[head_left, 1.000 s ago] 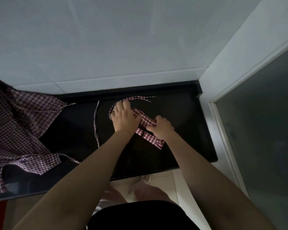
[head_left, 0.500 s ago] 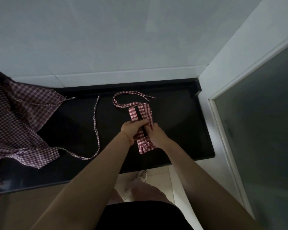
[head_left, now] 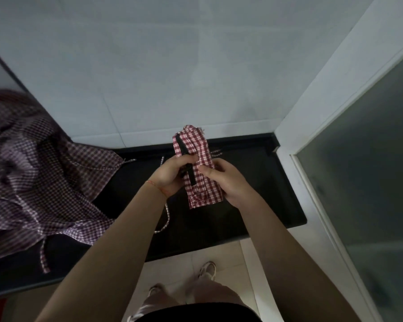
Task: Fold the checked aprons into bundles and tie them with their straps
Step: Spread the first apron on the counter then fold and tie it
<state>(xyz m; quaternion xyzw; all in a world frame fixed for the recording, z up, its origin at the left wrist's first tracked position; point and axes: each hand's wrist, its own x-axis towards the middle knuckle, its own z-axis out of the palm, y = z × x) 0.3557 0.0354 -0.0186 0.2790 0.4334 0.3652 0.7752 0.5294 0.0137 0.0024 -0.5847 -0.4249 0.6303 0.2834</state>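
Both hands hold a folded red-checked bundle (head_left: pixel 197 168) above the black counter (head_left: pixel 260 182): the left hand (head_left: pixel 170 175) grips its left side, the right hand (head_left: pixel 226 182) pinches its right edge. A strap (head_left: pixel 165 219) trails down onto the counter. Loose aprons (head_left: pixel 40 173) lie heaped on the left.

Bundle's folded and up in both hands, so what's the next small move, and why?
Probably wind a strap around the folded apron. Left hand and right hand grip it lifted above the black counter, yet no strap binds it; one hangs loose beneath.
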